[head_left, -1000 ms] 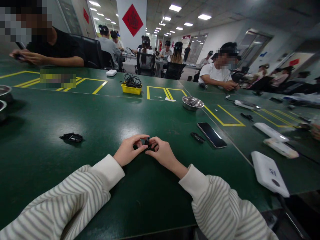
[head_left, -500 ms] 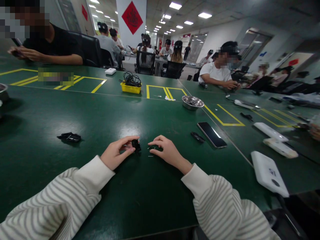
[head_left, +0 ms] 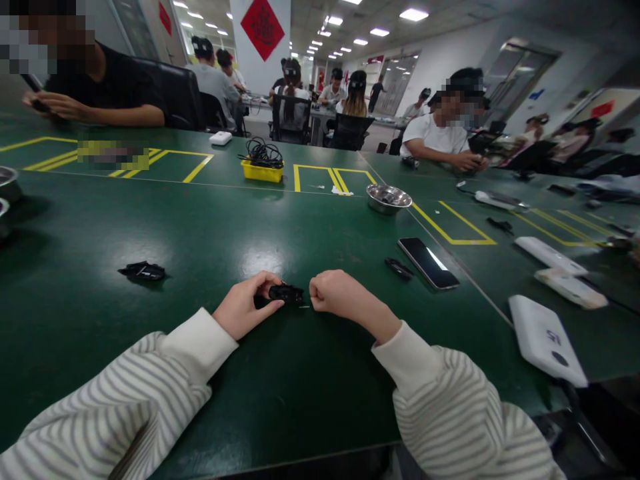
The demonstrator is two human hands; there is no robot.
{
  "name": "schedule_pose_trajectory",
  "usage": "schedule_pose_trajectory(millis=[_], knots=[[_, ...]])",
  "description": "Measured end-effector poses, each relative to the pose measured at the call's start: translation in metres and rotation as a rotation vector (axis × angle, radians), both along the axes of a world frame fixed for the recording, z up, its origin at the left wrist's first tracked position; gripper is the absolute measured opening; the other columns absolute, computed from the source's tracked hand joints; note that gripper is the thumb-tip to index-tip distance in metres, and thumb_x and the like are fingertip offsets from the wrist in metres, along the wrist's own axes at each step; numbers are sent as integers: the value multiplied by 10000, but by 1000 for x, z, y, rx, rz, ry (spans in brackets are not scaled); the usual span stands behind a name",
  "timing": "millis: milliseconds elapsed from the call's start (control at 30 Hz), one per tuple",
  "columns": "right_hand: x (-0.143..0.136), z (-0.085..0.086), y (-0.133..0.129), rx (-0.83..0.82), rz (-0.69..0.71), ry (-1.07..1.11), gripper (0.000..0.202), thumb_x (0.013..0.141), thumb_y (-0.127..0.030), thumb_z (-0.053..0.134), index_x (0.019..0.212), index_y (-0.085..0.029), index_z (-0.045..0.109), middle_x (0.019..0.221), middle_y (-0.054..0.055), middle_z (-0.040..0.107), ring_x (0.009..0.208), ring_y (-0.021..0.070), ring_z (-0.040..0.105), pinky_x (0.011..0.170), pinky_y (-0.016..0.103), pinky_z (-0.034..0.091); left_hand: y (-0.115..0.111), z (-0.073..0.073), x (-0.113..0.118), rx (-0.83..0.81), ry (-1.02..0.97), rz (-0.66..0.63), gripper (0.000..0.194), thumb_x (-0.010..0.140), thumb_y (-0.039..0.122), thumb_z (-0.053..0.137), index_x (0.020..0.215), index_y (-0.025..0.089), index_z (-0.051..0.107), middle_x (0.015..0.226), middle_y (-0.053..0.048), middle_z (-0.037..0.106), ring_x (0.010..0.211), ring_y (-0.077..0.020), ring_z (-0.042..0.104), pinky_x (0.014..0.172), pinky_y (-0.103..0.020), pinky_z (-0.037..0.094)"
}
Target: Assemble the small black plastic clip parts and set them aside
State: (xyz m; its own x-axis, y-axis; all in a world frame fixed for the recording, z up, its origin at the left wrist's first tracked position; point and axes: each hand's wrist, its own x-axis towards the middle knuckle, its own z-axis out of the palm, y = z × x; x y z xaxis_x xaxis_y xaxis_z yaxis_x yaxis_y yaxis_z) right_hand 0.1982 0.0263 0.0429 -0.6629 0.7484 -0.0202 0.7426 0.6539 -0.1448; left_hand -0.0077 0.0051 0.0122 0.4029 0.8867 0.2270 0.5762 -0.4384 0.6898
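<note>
Pinched between the thumb and fingers of my left hand point(head_left: 250, 303) is a small black plastic part point(head_left: 287, 293), held just above the green table. My right hand point(head_left: 334, 293) is curled closed to the right of it, a small gap apart; whatever its fingers may hold is hidden. Below the gap a thin, light pin-like piece point(head_left: 304, 307) lies on the tabletop. Another black part point(head_left: 143, 271) rests to the left of my hands, and a third black piece point(head_left: 399, 268) lies to the right.
A phone point(head_left: 429, 263) lies to the right, with a white power bank point(head_left: 547, 340) nearer me. Farther back stand a metal bowl point(head_left: 389, 199) and a yellow tray point(head_left: 263, 171) of black cables. Co-workers sit across the table.
The black part in my left hand has turned from upright to lying lengthwise, pointing right. The fingers of my right hand, apart before, have curled closed.
</note>
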Motion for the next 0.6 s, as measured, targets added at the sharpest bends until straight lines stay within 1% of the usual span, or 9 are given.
schedule_pose_trajectory(millis=[67,133,233,300,367,467,600], knots=[[3,-5,2,-50,-39,74,52,626,-84,549,612,-133,562,580,3,557,509,82,464,505,200,331,2,-2,1,16,64,14,282,718,294,548,956,152,498,803,-23,584,687,-149,554,647,-284,463],[7,-12,4,-104,-71,206,53,613,-83,547,615,-136,542,559,-21,537,496,66,460,509,185,336,3,-4,0,46,120,13,356,718,307,549,1033,148,496,836,-38,590,704,-159,551,659,-299,458],[8,-20,3,-166,-124,443,33,656,-107,520,670,-136,521,571,-33,520,504,55,467,511,167,349,5,-6,-2,97,189,-44,379,729,307,540,1078,160,508,903,-54,592,762,-174,548,706,-318,451],[3,-23,-2,-149,-156,559,20,701,-142,499,710,-139,517,597,-28,517,525,60,467,515,170,357,5,-7,-2,121,214,-86,343,739,293,528,1057,164,529,925,-58,592,818,-185,541,744,-328,442],[-4,-24,-8,-78,-164,612,33,727,-166,496,721,-147,522,637,-16,527,580,77,472,551,189,368,5,-6,-1,132,220,-104,326,742,274,524,1047,160,532,933,-61,590,864,-193,528,777,-337,431],[-16,-26,-16,11,-149,638,41,739,-185,514,719,-160,540,745,12,557,727,117,486,642,228,383,5,-4,1,121,216,-121,304,739,248,525,1031,161,531,951,-60,584,894,-193,514,807,-343,419],[-23,-32,-18,-20,-131,688,45,747,-196,527,742,-176,567,926,35,556,897,142,479,744,263,393,6,-3,3,115,197,-142,273,737,244,541,999,169,541,966,-53,573,908,-189,504,817,-339,413]])
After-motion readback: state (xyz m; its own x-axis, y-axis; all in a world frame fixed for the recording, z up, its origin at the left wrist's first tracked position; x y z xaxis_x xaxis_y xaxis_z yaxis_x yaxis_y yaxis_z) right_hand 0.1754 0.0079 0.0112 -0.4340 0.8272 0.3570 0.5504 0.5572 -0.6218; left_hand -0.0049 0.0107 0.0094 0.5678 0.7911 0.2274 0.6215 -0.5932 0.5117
